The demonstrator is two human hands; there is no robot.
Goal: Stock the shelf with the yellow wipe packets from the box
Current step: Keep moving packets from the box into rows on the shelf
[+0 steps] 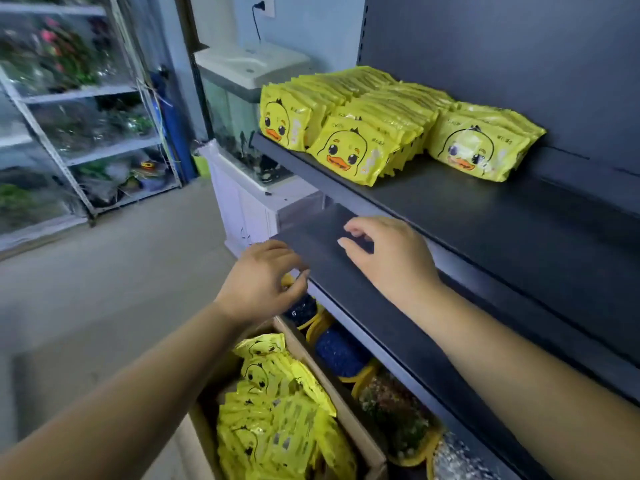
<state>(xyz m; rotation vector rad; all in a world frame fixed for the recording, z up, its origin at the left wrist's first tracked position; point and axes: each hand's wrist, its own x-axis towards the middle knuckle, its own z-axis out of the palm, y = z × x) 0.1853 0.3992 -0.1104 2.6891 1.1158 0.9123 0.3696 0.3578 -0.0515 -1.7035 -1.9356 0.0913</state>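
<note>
— Where are the yellow wipe packets [349, 150]?
— Rows on the upper shelf [485, 209]; more fill the box [349, 424] below.
— And each grip?
— Left hand [263, 282] and right hand [388, 258] hang loosely curled, empty.

Yellow packets [349, 150] stand in rows on the upper shelf [485, 216]. Both hands hang empty over the lower shelf's edge, left hand [263, 278] and right hand [391, 254] loosely curled. More fill the box [353, 414] below.

no legible text. yellow wipe packets [349, 152] on the shelf [485, 216] carry a duck-face print plus small characters, too blurred to read.
</note>
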